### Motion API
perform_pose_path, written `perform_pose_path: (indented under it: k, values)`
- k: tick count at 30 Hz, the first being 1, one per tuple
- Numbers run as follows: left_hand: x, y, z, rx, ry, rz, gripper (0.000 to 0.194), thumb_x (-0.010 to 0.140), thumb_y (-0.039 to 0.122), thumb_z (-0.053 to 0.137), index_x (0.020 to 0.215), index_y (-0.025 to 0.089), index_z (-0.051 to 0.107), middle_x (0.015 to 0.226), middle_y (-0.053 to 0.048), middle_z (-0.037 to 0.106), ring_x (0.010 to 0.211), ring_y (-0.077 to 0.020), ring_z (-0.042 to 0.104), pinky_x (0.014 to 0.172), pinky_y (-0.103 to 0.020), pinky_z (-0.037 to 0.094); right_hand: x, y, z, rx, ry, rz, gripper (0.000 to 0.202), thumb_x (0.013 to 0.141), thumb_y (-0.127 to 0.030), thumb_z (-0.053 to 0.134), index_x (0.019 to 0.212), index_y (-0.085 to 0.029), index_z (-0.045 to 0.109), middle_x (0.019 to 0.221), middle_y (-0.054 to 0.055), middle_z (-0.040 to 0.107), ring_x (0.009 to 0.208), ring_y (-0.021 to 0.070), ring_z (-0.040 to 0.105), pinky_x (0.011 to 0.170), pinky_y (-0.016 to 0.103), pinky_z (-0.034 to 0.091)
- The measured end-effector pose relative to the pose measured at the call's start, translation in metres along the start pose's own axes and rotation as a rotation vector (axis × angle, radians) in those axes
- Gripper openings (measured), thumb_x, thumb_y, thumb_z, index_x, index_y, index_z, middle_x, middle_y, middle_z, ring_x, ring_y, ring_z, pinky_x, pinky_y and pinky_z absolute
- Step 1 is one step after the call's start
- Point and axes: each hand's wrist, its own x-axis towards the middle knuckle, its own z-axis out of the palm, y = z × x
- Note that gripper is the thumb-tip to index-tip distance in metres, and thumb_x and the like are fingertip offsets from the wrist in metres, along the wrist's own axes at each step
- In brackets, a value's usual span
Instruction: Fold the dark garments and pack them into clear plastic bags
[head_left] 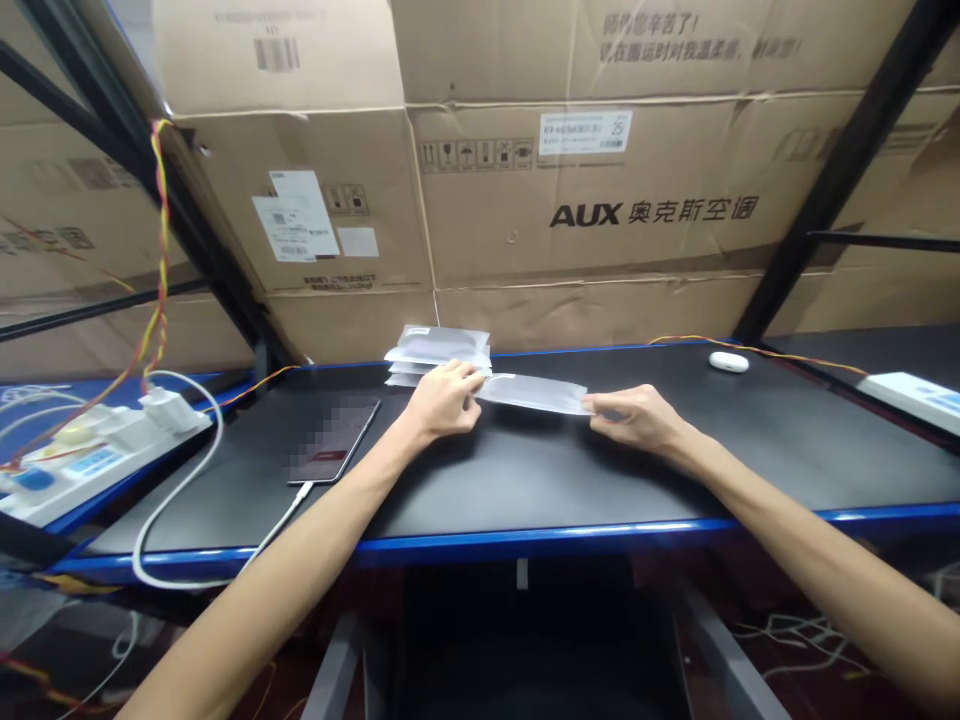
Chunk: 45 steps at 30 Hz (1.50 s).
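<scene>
Between my two hands a flat, whitish translucent pouch is held by its ends, slightly above the black tabletop. My left hand grips its left end, fingers bent, right beside a stack of similar pouches. The stack's lower right part is hidden behind that hand. My right hand pinches the right end between thumb and fingers. What the pouch contains, if anything, does not show.
A phone with a white charging cable lies left of my left forearm. Power strips stand at both sides. A small white case rests at the back right. Cardboard walls the rear; a blue edge runs along the front.
</scene>
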Motion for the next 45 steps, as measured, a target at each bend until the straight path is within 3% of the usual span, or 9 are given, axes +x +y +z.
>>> perform_pose_path:
  k: [4,6,13,18,23,31,37,40,45]
  values:
    - [0.006,0.019,0.010,-0.097,-0.016,0.077,0.048,0.079,0.024,0.063,0.127,0.018,0.057,0.134,-0.012,0.058,0.121,-0.0296,0.056,0.098,-0.040,0.049,0.000,0.000,0.002,0.072,0.060,-0.030,0.018,0.084,-0.025,0.057,0.086,-0.024,0.075,0.090,0.003,0.080,0.069,0.0205,0.075,0.064,0.027,0.058]
    - [0.010,0.029,0.017,-0.113,-0.033,0.131,0.054,0.081,0.024,0.064,0.134,0.020,0.053,0.139,-0.013,0.056,0.124,-0.0297,0.055,0.101,-0.042,0.048,0.001,-0.003,0.002,0.104,0.078,-0.066,0.018,0.084,-0.025,0.057,0.087,-0.023,0.074,0.096,0.004,0.080,0.074,0.0208,0.076,0.066,0.027,0.058]
    - [0.008,0.044,0.012,0.009,0.073,0.107,0.029,0.081,0.020,0.057,0.108,0.017,0.067,0.096,-0.009,0.074,0.087,-0.0265,0.068,0.077,-0.039,0.050,0.008,-0.018,-0.003,0.076,0.222,-0.057,0.015,0.091,-0.025,0.057,0.090,-0.022,0.071,0.098,0.005,0.079,0.085,0.0216,0.076,0.077,0.029,0.057]
    - [0.001,0.032,-0.016,0.018,0.333,0.049,0.027,0.082,0.025,0.056,0.105,0.020,0.069,0.092,-0.006,0.075,0.081,-0.0243,0.068,0.074,-0.037,0.049,0.010,-0.024,-0.005,-0.198,0.187,0.023,0.031,0.096,-0.032,0.051,0.068,-0.022,0.062,0.072,0.003,0.072,0.066,0.0183,0.068,0.061,0.028,0.047]
    - [0.005,-0.006,-0.027,0.039,0.450,-0.171,0.037,0.088,0.025,0.053,0.122,0.023,0.066,0.121,-0.006,0.071,0.111,-0.0267,0.063,0.097,-0.042,0.046,0.010,-0.030,0.003,-0.193,-0.026,-0.087,0.035,0.097,-0.031,0.046,0.065,-0.022,0.056,0.067,0.001,0.065,0.062,0.0148,0.061,0.057,0.027,0.038]
    - [0.001,-0.068,-0.005,0.076,0.077,-0.407,0.053,0.081,0.011,0.048,0.128,0.024,0.067,0.137,-0.005,0.062,0.134,-0.0286,0.050,0.116,-0.050,0.032,0.011,-0.030,0.007,-0.112,-0.188,-0.086,0.030,0.094,-0.027,0.049,0.065,-0.022,0.057,0.069,0.002,0.066,0.067,0.0166,0.060,0.058,0.027,0.037]
    - [-0.006,-0.080,-0.003,0.065,-0.292,-0.326,0.091,0.075,0.027,0.067,0.157,0.020,0.029,0.165,-0.013,0.018,0.152,-0.0362,0.017,0.120,-0.058,0.020,0.011,-0.029,0.008,-0.111,-0.203,-0.088,0.028,0.094,-0.027,0.051,0.067,-0.022,0.058,0.072,0.002,0.066,0.070,0.0163,0.060,0.060,0.027,0.037]
    - [-0.007,-0.079,0.003,0.104,-0.290,-0.331,0.100,0.074,0.040,0.077,0.158,0.022,0.024,0.165,-0.015,0.015,0.152,-0.0367,0.014,0.120,-0.059,0.019,0.011,-0.029,0.009,-0.121,-0.209,-0.080,0.028,0.094,-0.028,0.051,0.068,-0.022,0.058,0.073,0.002,0.066,0.070,0.0161,0.060,0.060,0.027,0.036]
    - [-0.002,-0.069,0.013,0.169,-0.131,-0.362,0.075,0.087,0.049,0.066,0.151,0.021,0.039,0.160,-0.018,0.031,0.148,-0.0356,0.027,0.118,-0.055,0.024,0.011,-0.029,0.010,-0.111,-0.215,-0.070,0.027,0.094,-0.029,0.052,0.069,-0.022,0.057,0.074,0.002,0.065,0.071,0.0163,0.060,0.060,0.027,0.037]
